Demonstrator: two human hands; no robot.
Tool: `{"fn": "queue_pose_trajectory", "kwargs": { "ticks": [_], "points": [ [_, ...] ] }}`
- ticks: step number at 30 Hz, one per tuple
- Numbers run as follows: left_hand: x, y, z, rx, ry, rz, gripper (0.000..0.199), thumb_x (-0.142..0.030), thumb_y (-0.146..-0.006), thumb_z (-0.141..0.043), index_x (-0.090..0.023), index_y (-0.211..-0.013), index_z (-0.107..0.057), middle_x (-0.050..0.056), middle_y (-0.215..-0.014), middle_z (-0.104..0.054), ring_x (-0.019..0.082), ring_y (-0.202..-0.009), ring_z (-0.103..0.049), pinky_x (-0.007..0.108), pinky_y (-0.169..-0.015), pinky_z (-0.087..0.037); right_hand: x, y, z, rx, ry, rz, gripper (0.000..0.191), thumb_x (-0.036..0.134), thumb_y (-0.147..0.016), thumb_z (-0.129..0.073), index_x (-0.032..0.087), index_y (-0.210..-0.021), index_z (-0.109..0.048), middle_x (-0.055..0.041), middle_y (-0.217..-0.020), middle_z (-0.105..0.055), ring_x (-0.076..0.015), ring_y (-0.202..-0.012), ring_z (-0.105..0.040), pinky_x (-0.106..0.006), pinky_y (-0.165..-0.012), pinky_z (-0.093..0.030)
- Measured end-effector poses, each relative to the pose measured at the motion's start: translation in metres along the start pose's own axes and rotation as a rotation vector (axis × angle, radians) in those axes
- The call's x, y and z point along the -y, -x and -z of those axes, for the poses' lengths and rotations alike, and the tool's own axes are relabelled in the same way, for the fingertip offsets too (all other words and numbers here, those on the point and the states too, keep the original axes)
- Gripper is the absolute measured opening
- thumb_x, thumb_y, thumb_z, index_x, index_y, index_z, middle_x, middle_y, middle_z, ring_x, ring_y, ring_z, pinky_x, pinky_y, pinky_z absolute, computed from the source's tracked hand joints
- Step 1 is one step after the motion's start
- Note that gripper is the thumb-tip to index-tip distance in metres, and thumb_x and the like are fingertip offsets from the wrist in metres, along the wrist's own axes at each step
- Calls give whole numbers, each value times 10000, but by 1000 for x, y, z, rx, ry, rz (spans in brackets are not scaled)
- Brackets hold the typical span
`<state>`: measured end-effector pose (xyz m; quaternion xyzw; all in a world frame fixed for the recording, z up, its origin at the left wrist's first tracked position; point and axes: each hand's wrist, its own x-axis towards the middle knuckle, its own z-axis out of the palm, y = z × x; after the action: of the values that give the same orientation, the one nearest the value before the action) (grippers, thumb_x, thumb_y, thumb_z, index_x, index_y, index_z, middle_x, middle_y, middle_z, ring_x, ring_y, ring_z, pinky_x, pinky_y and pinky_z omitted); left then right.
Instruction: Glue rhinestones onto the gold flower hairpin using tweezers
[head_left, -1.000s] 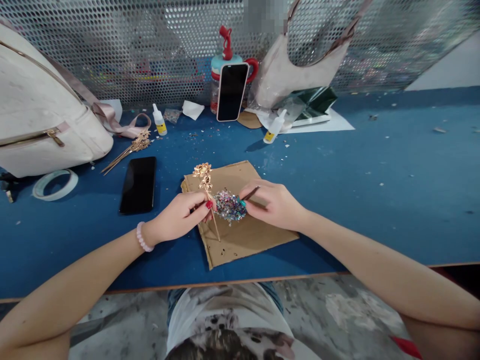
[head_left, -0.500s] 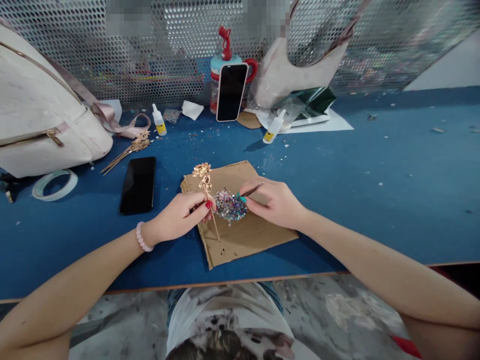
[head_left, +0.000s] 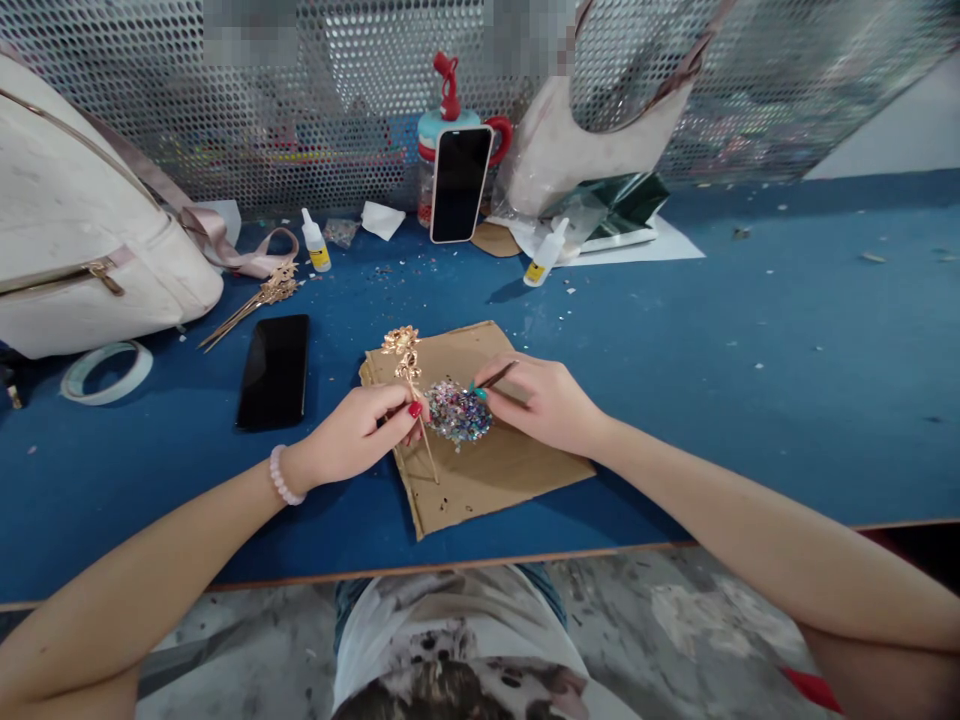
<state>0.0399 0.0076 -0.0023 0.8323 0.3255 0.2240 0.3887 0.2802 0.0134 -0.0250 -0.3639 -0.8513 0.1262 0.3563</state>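
Observation:
My left hand pinches the stem of a gold flower-topped hairpin, its blossom pointing away from me and its pin slanting down over the cardboard. Between my two hands lies a heap of small multicoloured rhinestones on a piece of brown cardboard. Closed around a thin dark tool that looks like tweezers, my right hand is at the heap's right edge. The tool's tip is hidden by the fingers or too small to make out.
Left of the cardboard lie a black phone, a tape roll and more gold hairpins. Two glue bottles stand farther back, near a propped phone and a cup. Bags flank the back.
The dark tool in my right hand has tilted slightly. The whole view has shifted a little; my left hand keeps its hold on the hairpin.

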Motion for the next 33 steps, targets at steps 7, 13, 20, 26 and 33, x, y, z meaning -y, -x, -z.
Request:
{"fn": "queue_pose_trajectory", "kwargs": {
  "ticks": [7, 13, 20, 26, 33],
  "points": [
    [-1, 0, 1, 8, 9, 3, 233, -194, -924, -345, -158, -777, -522, -12, -718, -578, 90, -633, -556, 206, -610, -429, 0, 0, 0, -6, 2, -3, 101, 153, -811, -468, 192, -808, -560, -36, -809, -667, -156, -785, -643, -284, -703, -521],
    [-1, 0, 1, 7, 9, 3, 233, -199, -927, -344, -157, -794, -531, -11, -723, -579, 91, -641, -556, 207, -617, -431, 2, 0, 2, -11, -15, -9, 101, 145, -810, -471, 180, -806, -565, -37, -810, -668, -150, -787, -640, -278, -721, -517],
    [-1, -1, 1, 0, -34, 4, 245, -215, -927, -352, -159, -767, -529, -9, -714, -587, 95, -635, -556, 211, -615, -426, 1, -1, -5, 15, -48, -49, 125, 174, -838, -464, 182, -872, -584, -44, -876, -671, -157, -841, -636, -298, -758, -509],
    [-2, -1, 1, -10, -48, -2, 255, -218, -928, -354, -161, -753, -531, -10, -711, -596, 94, -624, -551, 211, -612, -421, 1, -1, -7, 27, -66, -28, 129, 166, -837, -458, 184, -858, -584, -45, -863, -670, -161, -840, -633, -306, -742, -510],
    [-1, 0, 0, -2, -18, 2, 253, -225, -935, -341, -159, -782, -532, -8, -719, -589, 98, -640, -562, 217, -624, -428, -1, 0, -5, 11, -59, -47, 139, 190, -854, -439, 189, -859, -578, -49, -870, -667, -170, -846, -634, -325, -757, -512]
  ]
}}
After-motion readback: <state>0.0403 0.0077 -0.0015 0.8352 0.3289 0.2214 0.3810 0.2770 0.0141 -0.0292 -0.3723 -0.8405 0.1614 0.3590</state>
